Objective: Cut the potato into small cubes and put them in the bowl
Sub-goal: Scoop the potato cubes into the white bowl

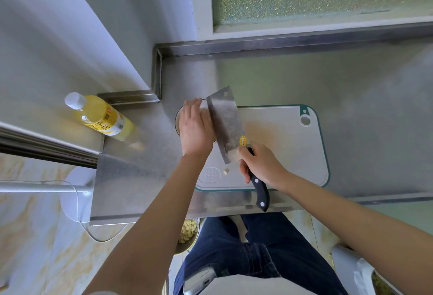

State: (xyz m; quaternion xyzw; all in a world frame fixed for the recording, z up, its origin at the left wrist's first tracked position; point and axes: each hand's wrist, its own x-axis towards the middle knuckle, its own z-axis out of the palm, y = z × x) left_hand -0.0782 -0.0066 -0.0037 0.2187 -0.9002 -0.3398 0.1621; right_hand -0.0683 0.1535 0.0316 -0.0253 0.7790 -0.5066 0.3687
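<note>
right hand (260,163) grips cleaver (226,123) handle | left hand (194,128) flat — fingers straight (over bowl (177,120)) | potato piece (226,172) on board (281,144)

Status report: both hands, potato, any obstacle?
Right hand grips black-handled steel cleaver. Left hand open over round bowl, beside its blade. One small potato cube lies on white cutting board. No obstacle seen.

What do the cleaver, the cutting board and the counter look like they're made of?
Cleaver: steel blade, dull grey sheen; black handle with rivets, likely plastic. Cutting board: pale, matte, green-edged, probably plastic. Counter: brushed stainless steel, by its soft reflections.
</note>
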